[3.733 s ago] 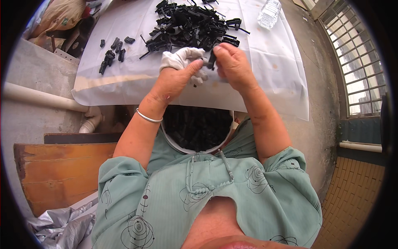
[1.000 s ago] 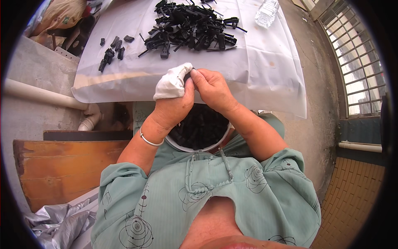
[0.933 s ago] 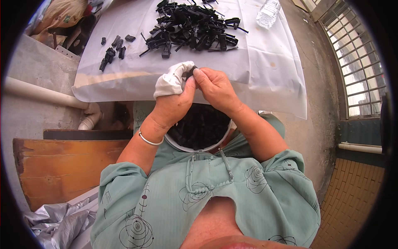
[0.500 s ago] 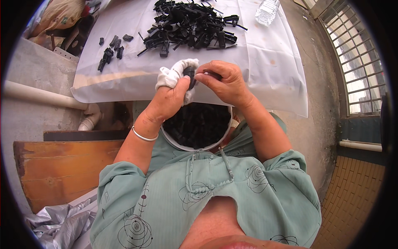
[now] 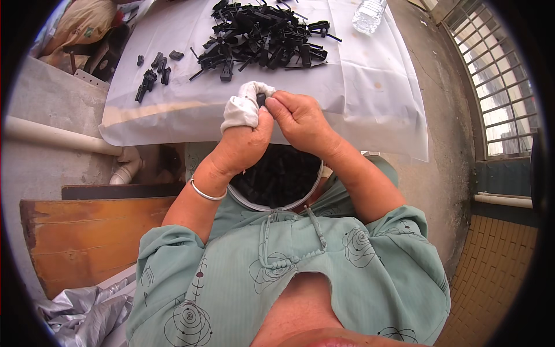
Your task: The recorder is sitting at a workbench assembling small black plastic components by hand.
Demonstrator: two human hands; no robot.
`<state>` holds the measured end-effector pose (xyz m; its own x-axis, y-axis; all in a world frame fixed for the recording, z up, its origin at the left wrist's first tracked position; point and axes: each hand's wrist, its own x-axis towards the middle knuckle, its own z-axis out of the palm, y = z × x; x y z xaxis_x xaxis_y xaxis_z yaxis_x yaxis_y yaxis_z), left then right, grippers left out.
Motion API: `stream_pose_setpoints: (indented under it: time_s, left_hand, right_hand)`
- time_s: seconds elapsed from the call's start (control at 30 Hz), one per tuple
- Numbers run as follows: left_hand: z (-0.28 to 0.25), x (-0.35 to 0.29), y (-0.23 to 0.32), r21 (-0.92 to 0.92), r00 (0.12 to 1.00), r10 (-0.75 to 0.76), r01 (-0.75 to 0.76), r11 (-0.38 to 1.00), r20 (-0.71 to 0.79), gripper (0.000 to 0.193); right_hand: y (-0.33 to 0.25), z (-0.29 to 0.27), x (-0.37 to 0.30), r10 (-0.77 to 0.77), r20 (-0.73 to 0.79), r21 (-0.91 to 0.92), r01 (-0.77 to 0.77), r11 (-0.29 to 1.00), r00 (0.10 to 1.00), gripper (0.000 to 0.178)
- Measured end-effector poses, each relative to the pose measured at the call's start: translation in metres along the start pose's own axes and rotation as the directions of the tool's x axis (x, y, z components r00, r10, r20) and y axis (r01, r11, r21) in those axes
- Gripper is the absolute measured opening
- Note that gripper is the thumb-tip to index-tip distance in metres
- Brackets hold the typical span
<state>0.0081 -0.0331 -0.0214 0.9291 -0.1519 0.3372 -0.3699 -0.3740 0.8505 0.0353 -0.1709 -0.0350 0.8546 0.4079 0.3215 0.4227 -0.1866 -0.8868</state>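
Observation:
My left hand [image 5: 252, 139], with a white cloth glove [image 5: 240, 111] over its fingers and the thumb bare, is closed round a small black plastic part [image 5: 262, 99]. Only a bit of that part shows between the thumb and the glove. Right against it, my right hand [image 5: 300, 118] is closed, thumb and fingers pinched at the part's right side; what the fingertips grip is hidden. Both hands are just above the table's near edge. Below them a round white-rimmed bucket [image 5: 248, 203] holds many small black pieces [image 5: 280, 176].
On the white-covered table [image 5: 173, 121] lies a large heap of black plastic parts [image 5: 260, 37]. A few loose black pieces [image 5: 156, 72] lie to its left, and a clear plastic bottle [image 5: 369, 16] is at the far right. A wooden board [image 5: 95, 237] stands at the lower left.
My right hand has turned and closed in against my left hand. The dark piece seen in its fingers earlier is now hidden. My left hand has shifted slightly right, covering more of the black part.

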Motion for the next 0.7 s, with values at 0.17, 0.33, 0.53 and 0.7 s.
stream_pose_setpoints:
  time_s: [0.17, 0.33, 0.53, 0.7]
  left_hand:
    - [0.000, -0.002, -0.005, 0.098, 1.000, 0.008, -0.007, 0.995, -0.008, 0.025]
    - [-0.002, -0.006, -0.001, -0.091, 0.998, -0.058, 0.056, 0.994, -0.020, 0.025]
    - [-0.003, -0.006, 0.006, -0.061, 0.999, -0.051, 0.050, 0.997, -0.020, 0.024]
    - [0.000, -0.008, -0.003, 0.077, 0.995, 0.078, -0.074, 0.994, -0.056, 0.024]
  right_hand:
    - [-0.002, 0.010, -0.004, 0.068, -0.067, 0.054, -0.065, 0.996, 0.995, 0.019]
    - [0.004, 0.011, -0.003, 0.062, -0.015, 0.266, -0.055, 0.962, 0.998, 0.023]
    - [0.004, 0.009, -0.001, -0.029, -0.042, 0.173, 0.036, 0.984, 0.999, 0.021]
    - [0.001, 0.017, -0.004, -0.097, -0.095, -0.023, 0.096, 0.995, 0.991, 0.021]
